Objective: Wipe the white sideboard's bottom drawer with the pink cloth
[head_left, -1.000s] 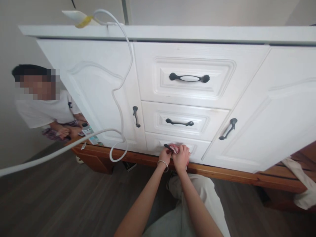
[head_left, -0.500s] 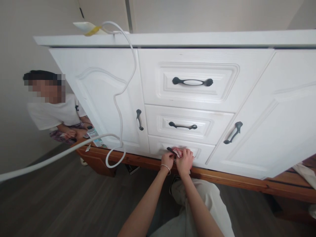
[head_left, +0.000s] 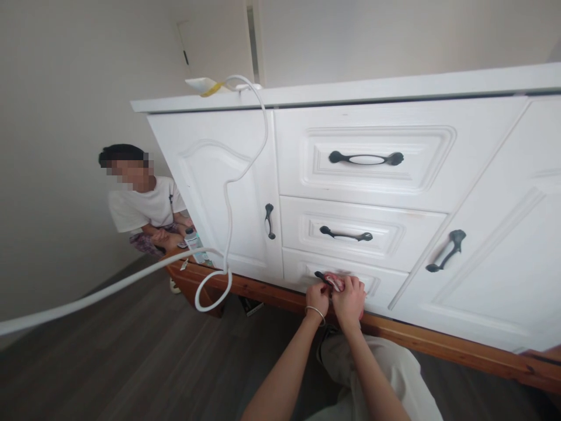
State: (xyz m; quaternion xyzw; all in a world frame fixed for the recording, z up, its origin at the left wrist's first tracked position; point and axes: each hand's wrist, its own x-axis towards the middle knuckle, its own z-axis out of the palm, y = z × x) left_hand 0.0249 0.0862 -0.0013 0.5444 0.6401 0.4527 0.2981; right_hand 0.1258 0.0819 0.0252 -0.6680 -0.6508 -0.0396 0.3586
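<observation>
Low on the white cabinet, the bottom drawer (head_left: 302,272) carries a dark handle (head_left: 322,277), with both my hands at it. My right hand (head_left: 349,303) is closed on a reddish, patterned cloth (head_left: 336,282), which it presses around the right part of the handle. My left hand (head_left: 318,299), with a bracelet at the wrist, has its fingers curled closed at the underside of the handle's left part. Their tips are partly hidden. The drawer is closed.
A white cable (head_left: 228,204) hangs looped in front of the left cabinet door (head_left: 210,175). The cabinet stands on a wooden ledge (head_left: 272,292). At the left sits a person (head_left: 146,202) in a white shirt, near a bottle (head_left: 193,241).
The view has swung left, so cabinet, person and cable appear farther right and lower. My hands stay at the bottom drawer's handle with the cloth; little else differs.
</observation>
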